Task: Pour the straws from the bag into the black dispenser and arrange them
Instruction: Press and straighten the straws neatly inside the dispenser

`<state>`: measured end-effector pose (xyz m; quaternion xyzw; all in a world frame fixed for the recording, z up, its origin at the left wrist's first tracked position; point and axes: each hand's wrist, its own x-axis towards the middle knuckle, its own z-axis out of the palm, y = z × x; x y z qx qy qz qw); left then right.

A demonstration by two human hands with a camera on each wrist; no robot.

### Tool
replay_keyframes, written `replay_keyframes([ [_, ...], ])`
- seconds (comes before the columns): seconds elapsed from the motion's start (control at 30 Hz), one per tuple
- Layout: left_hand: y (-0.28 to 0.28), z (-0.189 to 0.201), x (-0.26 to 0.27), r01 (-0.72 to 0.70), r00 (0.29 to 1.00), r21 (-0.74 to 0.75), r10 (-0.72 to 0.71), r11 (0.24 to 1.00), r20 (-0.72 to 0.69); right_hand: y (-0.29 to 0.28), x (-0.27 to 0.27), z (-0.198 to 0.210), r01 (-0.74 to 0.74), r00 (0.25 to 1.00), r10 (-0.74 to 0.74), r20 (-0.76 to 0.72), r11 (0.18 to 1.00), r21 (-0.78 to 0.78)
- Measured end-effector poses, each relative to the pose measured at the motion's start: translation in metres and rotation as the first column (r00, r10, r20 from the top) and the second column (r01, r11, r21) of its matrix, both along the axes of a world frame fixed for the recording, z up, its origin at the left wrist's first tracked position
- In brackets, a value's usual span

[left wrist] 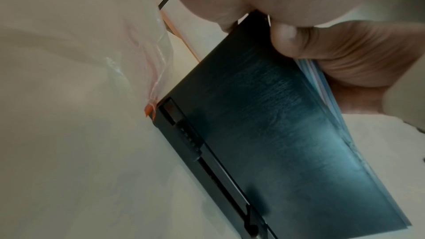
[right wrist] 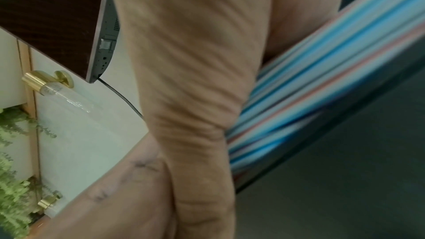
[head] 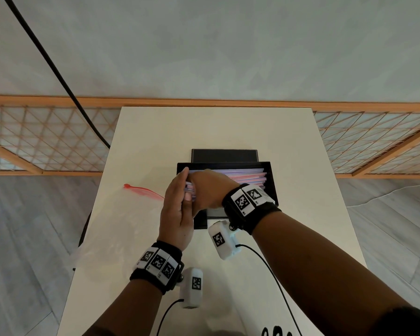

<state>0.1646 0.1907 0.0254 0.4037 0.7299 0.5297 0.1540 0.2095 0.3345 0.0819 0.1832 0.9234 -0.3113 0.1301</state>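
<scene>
Straws [head: 243, 175] in dispenser [head: 270, 187], left ends between both hands.

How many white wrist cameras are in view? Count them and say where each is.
2. One white wrist camera hangs under the right wrist, beside the black straw dispenser; the other hangs under the left wrist, nearer the table's front edge.

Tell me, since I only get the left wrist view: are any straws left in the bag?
Observer: None show in the clear zip bag. It lies flat on the table, left of the black dispenser.
Operator: Are the straws lined up?
Observer: The straws lie lengthwise in the dispenser, mostly parallel, with a few slightly askew.
Operator: And the hands?
Observer: The left hand, fingers straight, presses the straws' left ends, and the right hand grips the bundle from above.
</scene>
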Motion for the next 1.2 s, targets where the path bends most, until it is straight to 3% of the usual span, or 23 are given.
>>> replay_keyframes([
  [0.43,-0.004,0.007,0.005,-0.034,0.999,0.005,0.034,0.999,0.033,-0.001,-0.004,0.009,-0.069,0.996,0.062,0.062,0.989,0.129],
  [0.93,-0.002,-0.005,0.001,-0.109,0.994,-0.043,0.109,0.993,0.002,0.006,0.001,0.007,-0.011,1.000,0.013,-0.028,0.998,0.058],
  [1.2,-0.002,-0.010,0.003,-0.145,0.989,-0.070,0.143,0.987,-0.033,0.007,0.017,-0.009,0.029,0.985,-0.036,-0.168,0.999,-0.041],
])
